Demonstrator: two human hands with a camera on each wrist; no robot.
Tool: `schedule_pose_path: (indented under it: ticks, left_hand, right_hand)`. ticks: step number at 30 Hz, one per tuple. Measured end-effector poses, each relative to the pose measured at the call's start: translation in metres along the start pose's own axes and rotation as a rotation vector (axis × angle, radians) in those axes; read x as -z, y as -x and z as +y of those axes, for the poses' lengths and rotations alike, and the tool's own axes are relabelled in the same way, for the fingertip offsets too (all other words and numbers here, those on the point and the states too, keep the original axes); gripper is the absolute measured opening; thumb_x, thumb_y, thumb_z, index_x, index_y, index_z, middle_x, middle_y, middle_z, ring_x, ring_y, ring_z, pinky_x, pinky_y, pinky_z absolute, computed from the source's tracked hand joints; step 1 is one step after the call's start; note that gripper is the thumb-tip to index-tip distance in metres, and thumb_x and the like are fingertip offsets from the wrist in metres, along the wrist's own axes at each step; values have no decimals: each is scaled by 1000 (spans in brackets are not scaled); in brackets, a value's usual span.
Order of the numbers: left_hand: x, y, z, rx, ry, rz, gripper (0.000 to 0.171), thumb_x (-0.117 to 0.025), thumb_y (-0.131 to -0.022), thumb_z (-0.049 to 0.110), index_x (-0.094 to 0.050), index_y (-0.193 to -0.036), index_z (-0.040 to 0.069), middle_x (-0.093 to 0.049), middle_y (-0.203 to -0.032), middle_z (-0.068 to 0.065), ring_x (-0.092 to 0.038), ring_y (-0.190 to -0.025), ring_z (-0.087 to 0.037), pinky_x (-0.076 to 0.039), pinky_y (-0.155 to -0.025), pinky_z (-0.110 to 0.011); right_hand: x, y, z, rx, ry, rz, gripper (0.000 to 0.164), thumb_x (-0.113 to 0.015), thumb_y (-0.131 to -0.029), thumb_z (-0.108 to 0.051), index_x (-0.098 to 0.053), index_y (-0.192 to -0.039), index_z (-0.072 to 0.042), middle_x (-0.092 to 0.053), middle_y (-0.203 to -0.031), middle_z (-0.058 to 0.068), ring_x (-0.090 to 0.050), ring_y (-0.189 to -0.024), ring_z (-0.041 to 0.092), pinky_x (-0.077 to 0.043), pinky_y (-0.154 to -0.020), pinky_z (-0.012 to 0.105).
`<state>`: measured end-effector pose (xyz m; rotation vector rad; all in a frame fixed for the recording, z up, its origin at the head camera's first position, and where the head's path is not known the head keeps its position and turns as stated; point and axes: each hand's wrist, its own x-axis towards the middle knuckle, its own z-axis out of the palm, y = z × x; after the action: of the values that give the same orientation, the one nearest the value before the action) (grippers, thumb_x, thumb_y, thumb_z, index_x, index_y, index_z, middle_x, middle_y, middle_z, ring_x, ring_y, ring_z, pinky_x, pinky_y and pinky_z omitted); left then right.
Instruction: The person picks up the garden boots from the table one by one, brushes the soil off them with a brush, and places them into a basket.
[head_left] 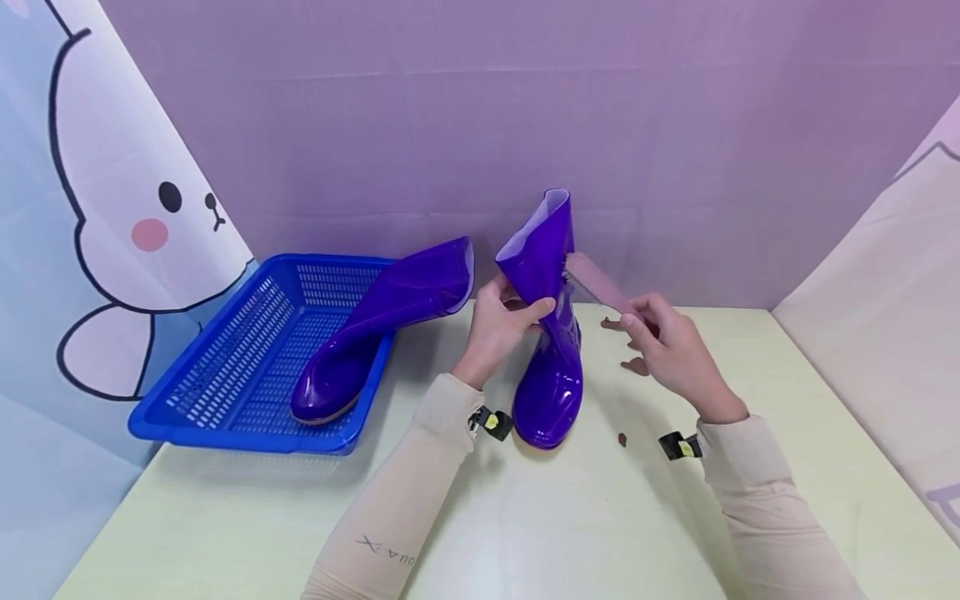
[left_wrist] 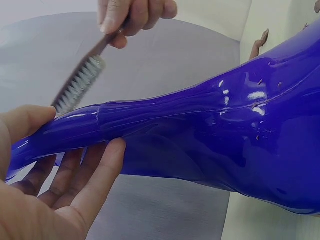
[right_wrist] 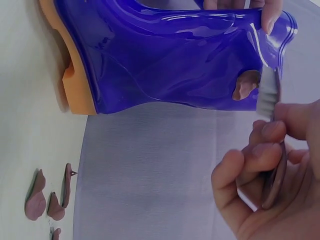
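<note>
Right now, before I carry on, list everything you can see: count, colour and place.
upright boot: one, glossy purple with an orange sole, standing on the table, its shaft gripped by the left hand
second boot: one, purple, lying tilted in the basket, shaft over its right rim
basket: one, blue slotted plastic, left side of the table
brush: one, brownish handle with pale bristles, bristles against the upright boot's shaft
mud bits: several, brown, on the table right of the upright boot; one lump on the shaft
table: one, pale yellow-green
backdrop: purple, bunny panel on the left
left hand: holds the shaft
right hand: fingers grip the brush
sleeves: two, beige
</note>
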<state>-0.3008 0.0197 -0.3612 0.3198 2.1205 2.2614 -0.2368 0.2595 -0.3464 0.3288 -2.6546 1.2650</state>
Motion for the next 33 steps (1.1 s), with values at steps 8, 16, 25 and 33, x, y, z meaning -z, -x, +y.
schedule_pose_path:
  ticks: [8,16,25,33]
  left_hand:
    - [0,-1,0,-5,-6,1,55,-80,-89,13,-56,-138,8,-68,-123,-18,-71,-97,-25,-64,-71,-34]
    - [0,0,1,1,-14,2,55,-80,-89,13,-55,-138,8,-68,-124,-18,-70,-99,-26,-64,-73,-33]
    - [1,1,1,15,-23,4,57,-80,-90,15,-54,-141,9,-68,-127,-17,-70,-103,-28,-64,-75,-34]
    - [0,-1,1,7,1,-4,56,-80,-89,13,-55,-139,7,-68,-125,-19,-71,-101,-27,-64,-74,-35]
  right_hand:
    - [4,-2,5,-23,183,87,30,-49,-109,-26,-57,-122,-1,-72,-100,18,-71,-78,9,-53,-66,25]
    - [4,-3,7,-65,186,92,31,-48,-109,-28,-57,-121,0,-70,-97,17,-72,-78,8,-51,-61,27]
    - [4,-4,9,-61,192,65,31,-49,-109,-27,-56,-123,0,-71,-96,17,-76,-85,24,-51,-64,27]
    - [4,-4,11,-69,190,47,29,-49,-109,-26,-56,-122,-1,-72,-100,20,-76,-90,34,-53,-66,30]
